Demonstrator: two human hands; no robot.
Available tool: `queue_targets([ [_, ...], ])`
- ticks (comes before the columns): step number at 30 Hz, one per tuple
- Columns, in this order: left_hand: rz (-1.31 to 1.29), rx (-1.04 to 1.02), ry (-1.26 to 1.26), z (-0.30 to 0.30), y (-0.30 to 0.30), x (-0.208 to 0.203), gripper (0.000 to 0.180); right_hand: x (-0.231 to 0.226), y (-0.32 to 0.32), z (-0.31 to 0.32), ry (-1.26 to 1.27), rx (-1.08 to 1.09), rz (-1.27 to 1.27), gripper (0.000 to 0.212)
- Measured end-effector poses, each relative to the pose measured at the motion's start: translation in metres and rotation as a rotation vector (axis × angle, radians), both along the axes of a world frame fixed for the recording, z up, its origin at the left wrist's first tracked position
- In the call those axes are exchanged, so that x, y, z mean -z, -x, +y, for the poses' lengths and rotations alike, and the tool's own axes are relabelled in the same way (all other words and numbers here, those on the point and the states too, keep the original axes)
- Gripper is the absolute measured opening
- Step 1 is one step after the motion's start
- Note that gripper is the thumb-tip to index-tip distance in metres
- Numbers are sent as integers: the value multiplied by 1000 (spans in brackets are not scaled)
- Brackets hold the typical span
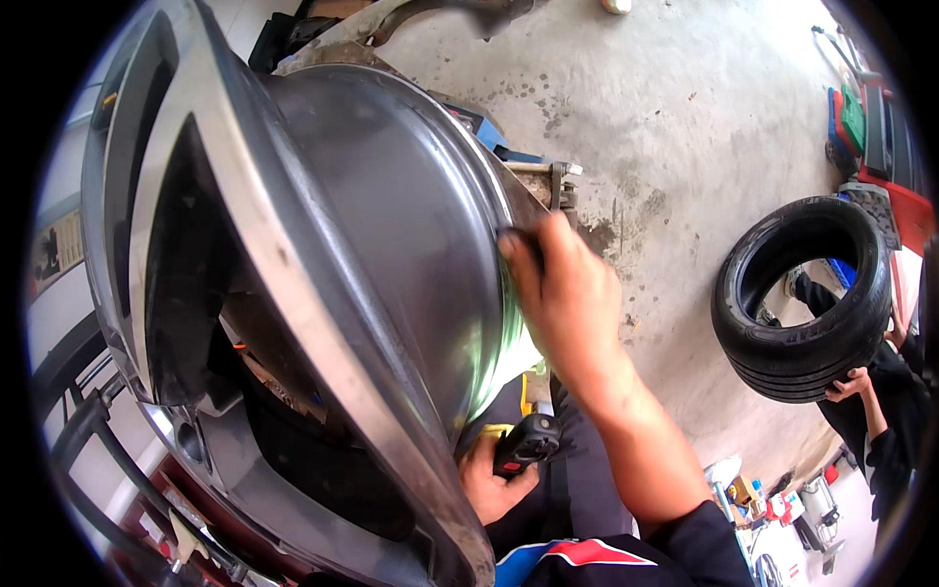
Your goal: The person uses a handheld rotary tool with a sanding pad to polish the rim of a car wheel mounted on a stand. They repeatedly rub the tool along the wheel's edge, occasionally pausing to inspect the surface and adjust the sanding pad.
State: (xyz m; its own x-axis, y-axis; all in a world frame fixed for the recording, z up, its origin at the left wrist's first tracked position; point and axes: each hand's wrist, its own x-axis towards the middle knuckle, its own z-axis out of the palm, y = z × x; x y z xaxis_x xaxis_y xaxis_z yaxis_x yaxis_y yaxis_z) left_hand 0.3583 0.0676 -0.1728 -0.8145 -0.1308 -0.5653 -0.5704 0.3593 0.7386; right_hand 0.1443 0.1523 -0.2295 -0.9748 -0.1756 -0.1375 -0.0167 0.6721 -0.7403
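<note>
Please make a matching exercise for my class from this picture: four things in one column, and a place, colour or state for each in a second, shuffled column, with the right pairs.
1. left hand
2. right hand
3. tyre
4. wheel

A. held by another person, at the picture's right
B. grey metal, filling much of the picture's left
C. closed around a black device
D. at the wheel's edge

Pairs: 1-C, 2-D, 3-A, 4-B
</note>
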Motion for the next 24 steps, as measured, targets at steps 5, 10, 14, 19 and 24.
queue_targets([
  [5,38,76,155,-11,-2,-3,40,1,-14,4,-10,-82,-28,27],
  [10,51,20,92,-2,6,-5,38,2,35,-8,-36,-74,121,28],
  [14,29,28,111,-5,10,-11,44,0,6,-4,-28,-81,-72,29],
  [19,353,153,222,-8,8,17,50,-1,56,-10,-51,-102,-31,29],
  [24,332,263,363,-17,4,20,50,7,19,2,-8,-130,-66,28],
])
